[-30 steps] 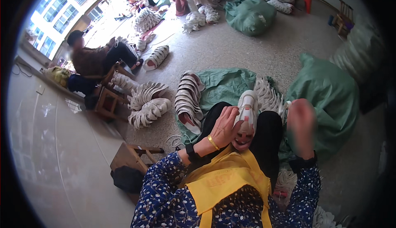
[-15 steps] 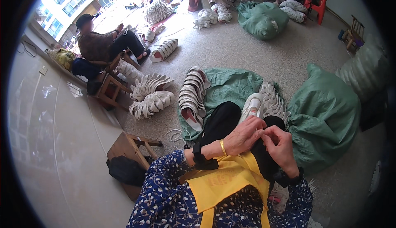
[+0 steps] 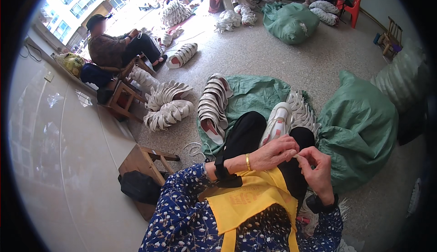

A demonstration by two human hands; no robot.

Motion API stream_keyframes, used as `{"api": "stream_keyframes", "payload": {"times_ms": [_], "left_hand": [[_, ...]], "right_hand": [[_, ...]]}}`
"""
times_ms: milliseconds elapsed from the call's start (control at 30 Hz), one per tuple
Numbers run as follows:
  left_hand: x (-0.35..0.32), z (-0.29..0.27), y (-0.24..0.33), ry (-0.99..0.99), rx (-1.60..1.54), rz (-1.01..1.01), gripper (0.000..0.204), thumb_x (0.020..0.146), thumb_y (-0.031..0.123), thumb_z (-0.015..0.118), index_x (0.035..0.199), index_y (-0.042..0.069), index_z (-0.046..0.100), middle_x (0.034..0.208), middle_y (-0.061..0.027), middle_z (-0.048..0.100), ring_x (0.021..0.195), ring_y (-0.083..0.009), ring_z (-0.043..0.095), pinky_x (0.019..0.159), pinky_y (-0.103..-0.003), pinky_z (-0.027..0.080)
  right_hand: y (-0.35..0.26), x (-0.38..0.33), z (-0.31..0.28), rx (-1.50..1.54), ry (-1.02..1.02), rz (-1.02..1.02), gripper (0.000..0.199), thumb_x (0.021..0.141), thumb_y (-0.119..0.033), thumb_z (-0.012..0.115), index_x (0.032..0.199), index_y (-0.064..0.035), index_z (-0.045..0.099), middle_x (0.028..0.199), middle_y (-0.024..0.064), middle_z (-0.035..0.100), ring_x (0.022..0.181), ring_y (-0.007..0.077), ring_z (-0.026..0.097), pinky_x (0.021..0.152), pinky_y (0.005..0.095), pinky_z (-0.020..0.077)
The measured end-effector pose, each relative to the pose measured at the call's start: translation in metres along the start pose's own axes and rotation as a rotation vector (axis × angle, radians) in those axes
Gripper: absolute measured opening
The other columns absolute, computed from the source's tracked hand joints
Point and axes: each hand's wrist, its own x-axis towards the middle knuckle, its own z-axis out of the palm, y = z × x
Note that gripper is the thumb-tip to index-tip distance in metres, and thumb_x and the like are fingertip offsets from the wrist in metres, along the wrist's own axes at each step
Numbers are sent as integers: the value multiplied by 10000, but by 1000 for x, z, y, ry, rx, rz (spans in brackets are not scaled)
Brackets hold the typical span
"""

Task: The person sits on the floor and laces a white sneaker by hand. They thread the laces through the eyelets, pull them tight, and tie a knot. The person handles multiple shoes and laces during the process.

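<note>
My left hand (image 3: pixel 273 154) and my right hand (image 3: pixel 316 170) meet above my lap, thumbs and fingertips pinched. Between them shows a bit of a thin pale strip (image 3: pixel 296 156), too small to make out fully. Just beyond my left hand, a white sneaker (image 3: pixel 277 122) with pinkish patches stands between my knees, its near end partly covered by that hand. A yellow apron (image 3: pixel 248 202) lies across my lap under the hands.
Nested white shoe pieces (image 3: pixel 212 108) lie ahead on a green sheet (image 3: pixel 255 92), near white cord (image 3: pixel 195 150). A full green sack (image 3: pixel 359 129) stands right, a wooden stool (image 3: pixel 141 165) left. A seated person (image 3: pixel 109 47) works farther off among more shoe piles.
Both hands have shifted slightly right and down, still pinched close together. More of the white sneaker is now uncovered. The seated person at the far left has moved their hands a little.
</note>
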Motion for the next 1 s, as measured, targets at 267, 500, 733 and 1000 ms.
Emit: {"api": "stream_keyframes", "payload": {"times_ms": [267,500,733,1000], "left_hand": [[-11,-18,7,-30,-529,-413,314,1111,281,462,1058,0,594,899,-1,515,785,-85,477,691,-241,432],[-18,-34,-7,63,-280,-323,308,1104,288,488,997,23,604,930,-5,543,861,-91,528,787,-252,459],[-17,-29,-8,93,-139,-323,310,1099,260,492,964,8,612,883,-20,575,852,-94,566,781,-259,487],[-19,-26,-15,95,-64,-267,261,1072,215,519,960,-11,583,818,-64,536,746,-147,522,705,-304,470]], "right_hand": [[58,-13,-45,105,229,124,67,976,-55,635,912,-35,636,676,-35,583,538,20,516,488,191,401],[125,-34,-91,38,403,173,123,1000,-96,625,890,-47,600,669,-39,551,518,19,480,449,190,372],[180,-59,-116,-93,526,240,131,1001,-109,614,885,-51,594,651,-32,546,520,31,498,458,196,384],[226,-74,-131,-170,557,296,163,1002,-126,608,858,-60,571,651,-25,554,502,37,510,438,199,394]]}}
